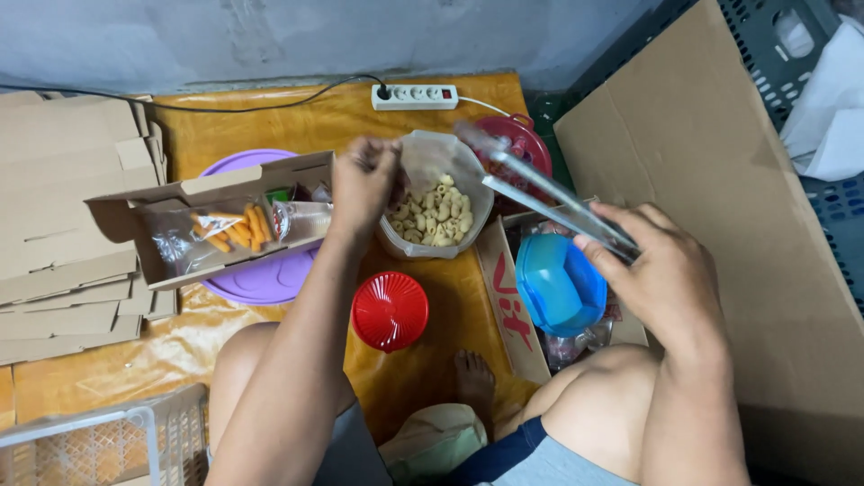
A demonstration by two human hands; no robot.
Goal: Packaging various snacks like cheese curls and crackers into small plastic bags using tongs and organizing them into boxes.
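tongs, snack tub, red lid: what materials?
Tongs in the right hand: likely steel, shiny grey blades with glare. Snack tub, its rim gripped by the left hand: clear, slightly cloudy plastic, snacks visible through the wall. Red lid: glossy moulded plastic with radial ribs.

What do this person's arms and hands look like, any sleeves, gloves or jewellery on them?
Both arms are bare as far up as the view shows, with no sleeves in sight. The left hand and right hand wear no gloves, and no rings, watch or bracelets show on the fingers or wrists.
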